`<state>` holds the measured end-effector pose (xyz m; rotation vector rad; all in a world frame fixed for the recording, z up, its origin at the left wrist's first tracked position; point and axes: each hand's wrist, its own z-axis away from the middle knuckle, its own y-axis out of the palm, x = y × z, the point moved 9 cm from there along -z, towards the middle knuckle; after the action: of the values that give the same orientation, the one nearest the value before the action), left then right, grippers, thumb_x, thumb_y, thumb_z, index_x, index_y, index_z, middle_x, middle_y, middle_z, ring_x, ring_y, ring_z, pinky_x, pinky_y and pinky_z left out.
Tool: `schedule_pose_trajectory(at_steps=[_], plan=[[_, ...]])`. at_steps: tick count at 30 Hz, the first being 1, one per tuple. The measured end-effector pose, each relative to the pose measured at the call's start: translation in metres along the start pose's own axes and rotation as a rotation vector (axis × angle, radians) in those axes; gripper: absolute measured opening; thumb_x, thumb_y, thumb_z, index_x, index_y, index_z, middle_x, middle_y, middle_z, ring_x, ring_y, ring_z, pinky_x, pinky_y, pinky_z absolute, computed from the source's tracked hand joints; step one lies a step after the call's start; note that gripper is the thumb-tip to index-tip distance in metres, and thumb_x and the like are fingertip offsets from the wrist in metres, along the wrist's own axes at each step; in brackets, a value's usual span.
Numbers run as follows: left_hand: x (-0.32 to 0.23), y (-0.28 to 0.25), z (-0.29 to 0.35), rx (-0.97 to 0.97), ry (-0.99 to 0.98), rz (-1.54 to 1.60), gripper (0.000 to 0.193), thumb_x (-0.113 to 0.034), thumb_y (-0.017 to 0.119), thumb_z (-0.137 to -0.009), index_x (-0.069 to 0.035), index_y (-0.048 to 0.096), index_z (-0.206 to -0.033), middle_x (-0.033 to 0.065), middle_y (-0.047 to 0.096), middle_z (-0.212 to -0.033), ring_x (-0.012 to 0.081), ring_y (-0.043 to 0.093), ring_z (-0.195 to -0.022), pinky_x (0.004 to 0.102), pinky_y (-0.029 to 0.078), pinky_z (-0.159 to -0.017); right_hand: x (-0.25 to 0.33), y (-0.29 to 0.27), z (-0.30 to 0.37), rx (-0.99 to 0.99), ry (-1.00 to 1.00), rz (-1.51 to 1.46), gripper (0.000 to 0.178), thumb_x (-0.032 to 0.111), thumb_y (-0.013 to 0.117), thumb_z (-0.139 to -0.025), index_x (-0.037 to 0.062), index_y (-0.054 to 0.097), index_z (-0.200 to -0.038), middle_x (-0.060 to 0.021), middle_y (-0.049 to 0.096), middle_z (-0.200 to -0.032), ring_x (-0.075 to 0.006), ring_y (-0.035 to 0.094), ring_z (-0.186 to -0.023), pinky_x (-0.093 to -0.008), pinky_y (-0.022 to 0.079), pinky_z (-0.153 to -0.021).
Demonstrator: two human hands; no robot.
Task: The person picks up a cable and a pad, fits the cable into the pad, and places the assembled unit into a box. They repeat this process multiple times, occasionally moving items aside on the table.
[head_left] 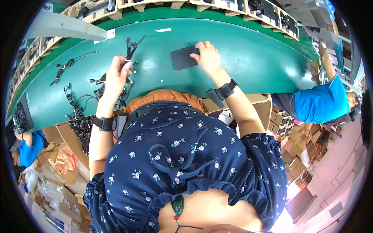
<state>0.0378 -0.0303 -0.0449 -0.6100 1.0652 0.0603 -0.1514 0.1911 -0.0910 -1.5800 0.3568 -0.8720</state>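
My left hand is closed round a bundled black cable, its connector ends pointing away from me above the fingers. To the right, my right hand grips the right end of a flat black rectangular case, thumb on top; what its underside rests on is hidden. Below my left wrist lie more tangled black cables, partly covered by the forearm. Further left are a loose cable bundle and another bundle by the near edge. All of them rest on the green tabletop.
Beige trays with black devices line the far edge. A grey metal post stands at the far left. A white strip lies on the table. Co-workers in blue stand at right and left. Cardboard boxes sit below the edge.
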Motion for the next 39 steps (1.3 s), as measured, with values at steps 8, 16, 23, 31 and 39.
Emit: schedule_pose_trajectory(at_steps=[8,16,23,31,39], plan=[[-0.015,0.019,-0.004,0.064,0.093,-0.135,0.018,-0.010,0.056,-0.088,-0.003,0.046,-0.101,0.0044,0.058,-0.084,0.0089,0.053,-0.064,0.0227,0.043,-0.057,0.030,0.049,-0.009,0.427,-0.067,0.161,0.060,0.033,0.077,-0.058,0.0088,0.051,-0.106,-0.0110,0.052,-0.106,-0.0295,0.057,-0.094,-0.0413,0.047,-0.075],[-0.014,0.016,0.006,0.040,0.045,-0.173,0.017,-0.010,0.056,-0.088,-0.002,0.046,-0.100,0.0058,0.058,-0.083,0.0101,0.053,-0.064,0.0242,0.044,-0.059,-0.062,-0.069,-0.091,-0.266,0.130,-0.226,0.034,0.039,0.062,-0.080,0.0075,0.060,-0.092,-0.0114,0.062,-0.082,-0.0269,0.061,-0.077,-0.0353,0.048,-0.064],[-0.032,0.026,0.000,0.054,0.117,-0.199,0.018,-0.008,0.059,-0.086,-0.003,0.047,-0.097,0.0090,0.056,-0.076,0.0146,0.056,-0.061,0.0272,0.046,-0.057,-0.200,-0.144,-0.163,-0.688,0.174,-0.699,0.019,0.010,0.059,-0.084,-0.0012,0.059,-0.099,-0.0107,0.065,-0.087,-0.0183,0.061,-0.077,-0.0305,0.047,-0.072],[-0.041,0.038,-0.006,0.091,0.118,-0.232,0.017,-0.007,0.059,-0.085,-0.002,0.047,-0.097,0.0095,0.056,-0.075,0.0165,0.056,-0.062,0.0282,0.046,-0.059,-0.178,-0.148,-0.169,-0.385,0.434,0.105,0.059,0.039,0.065,-0.077,0.0014,0.048,-0.118,-0.0233,0.053,-0.115,-0.0329,0.054,-0.106,-0.0382,0.044,-0.088],[-0.051,0.043,-0.004,0.115,0.128,-0.270,0.018,-0.006,0.060,-0.084,-0.001,0.048,-0.096,0.0112,0.057,-0.076,0.0198,0.057,-0.065,0.0298,0.047,-0.062,-0.202,-0.220,-0.154,-0.655,0.306,0.571,0.020,0.022,0.055,-0.077,0.0091,0.064,-0.089,-0.0130,0.057,-0.092,-0.0297,0.057,-0.090,-0.0379,0.049,-0.073]])
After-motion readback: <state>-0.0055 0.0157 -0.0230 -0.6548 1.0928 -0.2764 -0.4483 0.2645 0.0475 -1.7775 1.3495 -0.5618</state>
